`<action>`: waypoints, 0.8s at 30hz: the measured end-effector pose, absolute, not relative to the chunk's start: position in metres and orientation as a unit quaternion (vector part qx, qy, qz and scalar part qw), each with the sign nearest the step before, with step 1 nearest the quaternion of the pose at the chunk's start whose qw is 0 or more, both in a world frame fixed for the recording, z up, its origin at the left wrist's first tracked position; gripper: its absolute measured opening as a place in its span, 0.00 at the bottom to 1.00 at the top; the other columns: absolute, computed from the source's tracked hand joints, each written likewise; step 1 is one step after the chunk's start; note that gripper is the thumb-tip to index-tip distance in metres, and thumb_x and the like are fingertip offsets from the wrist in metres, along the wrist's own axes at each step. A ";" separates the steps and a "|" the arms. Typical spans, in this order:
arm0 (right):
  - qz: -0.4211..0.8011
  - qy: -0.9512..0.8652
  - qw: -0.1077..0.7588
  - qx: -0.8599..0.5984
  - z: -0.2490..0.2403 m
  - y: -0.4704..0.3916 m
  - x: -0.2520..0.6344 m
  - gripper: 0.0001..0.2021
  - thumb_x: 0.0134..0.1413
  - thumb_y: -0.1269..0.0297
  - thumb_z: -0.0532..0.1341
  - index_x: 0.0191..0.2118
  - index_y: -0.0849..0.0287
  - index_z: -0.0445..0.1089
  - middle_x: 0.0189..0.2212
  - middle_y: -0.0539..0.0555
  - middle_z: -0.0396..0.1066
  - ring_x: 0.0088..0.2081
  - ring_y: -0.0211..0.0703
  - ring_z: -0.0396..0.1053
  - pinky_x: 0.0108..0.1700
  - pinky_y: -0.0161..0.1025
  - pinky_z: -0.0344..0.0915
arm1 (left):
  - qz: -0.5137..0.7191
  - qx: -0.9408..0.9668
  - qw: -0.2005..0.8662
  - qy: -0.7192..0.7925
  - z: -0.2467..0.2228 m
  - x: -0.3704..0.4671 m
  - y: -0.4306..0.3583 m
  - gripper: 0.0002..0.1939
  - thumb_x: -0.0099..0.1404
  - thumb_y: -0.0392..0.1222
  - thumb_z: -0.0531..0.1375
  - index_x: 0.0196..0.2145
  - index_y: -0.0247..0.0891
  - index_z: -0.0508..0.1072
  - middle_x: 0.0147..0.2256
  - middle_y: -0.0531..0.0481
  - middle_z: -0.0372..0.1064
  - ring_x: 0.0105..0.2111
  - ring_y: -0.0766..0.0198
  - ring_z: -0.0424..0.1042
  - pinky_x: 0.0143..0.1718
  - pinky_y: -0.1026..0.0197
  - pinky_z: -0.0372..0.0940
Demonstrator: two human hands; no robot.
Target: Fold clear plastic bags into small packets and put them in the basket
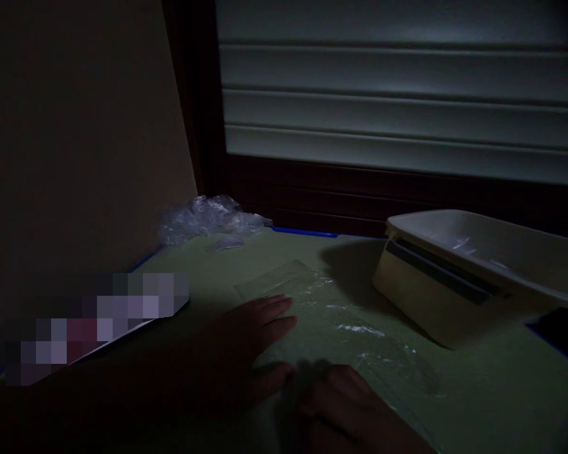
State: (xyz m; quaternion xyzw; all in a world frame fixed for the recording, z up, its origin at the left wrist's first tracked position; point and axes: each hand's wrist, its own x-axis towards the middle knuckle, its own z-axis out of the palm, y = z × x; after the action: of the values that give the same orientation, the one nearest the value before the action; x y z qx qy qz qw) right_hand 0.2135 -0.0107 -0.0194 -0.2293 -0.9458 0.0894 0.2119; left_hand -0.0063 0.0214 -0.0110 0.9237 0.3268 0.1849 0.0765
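left hand (250,337) is spread open over clear plastic film (350,328), gripping nothing; right hand (343,403) is curled nearby, can't tell if it's holding anything

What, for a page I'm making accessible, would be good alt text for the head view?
In dim light, a person's outstretched left hand and curled right hand are at a clear plastic sheet on a green surface. Crumpled clear plastic lies at the far left; a pale container sits at the right.
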 end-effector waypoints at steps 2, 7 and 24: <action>0.091 -0.946 0.220 -0.221 -0.019 -0.012 0.213 0.09 0.61 0.67 0.51 0.33 0.55 0.67 0.30 0.48 0.67 0.33 0.36 0.64 0.37 0.32 0.61 | 0.184 0.923 0.078 0.330 -0.010 -0.006 0.021 0.25 0.63 0.44 0.56 0.56 0.37 0.57 0.60 0.39 0.49 0.59 0.51 0.50 0.56 0.48 0.55; 0.095 -0.929 0.288 -0.210 -0.011 -0.012 0.212 0.08 0.60 0.65 0.53 0.30 0.56 0.65 0.25 0.48 0.67 0.31 0.36 0.66 0.34 0.32 0.62 | 0.220 0.933 0.089 0.270 -0.005 -0.009 0.023 0.21 0.67 0.40 0.48 0.57 0.38 0.53 0.60 0.40 0.48 0.60 0.53 0.47 0.57 0.47 0.51; 0.305 -0.785 0.341 -0.418 0.010 -0.023 0.209 0.05 0.56 0.65 0.52 0.31 0.55 0.62 0.27 0.49 0.68 0.26 0.36 0.66 0.23 0.30 0.63 | 0.278 0.943 0.095 0.157 0.004 0.002 0.022 0.06 0.59 0.31 0.51 0.34 0.39 0.59 0.39 0.45 0.61 0.44 0.57 0.62 0.44 0.52 0.62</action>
State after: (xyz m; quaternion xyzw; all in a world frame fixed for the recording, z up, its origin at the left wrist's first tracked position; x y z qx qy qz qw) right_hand 0.2093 -0.0231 0.0101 -0.4180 -0.7848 0.3045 0.3413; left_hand 0.0019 0.0222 0.0042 0.9431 0.1566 0.2777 0.0946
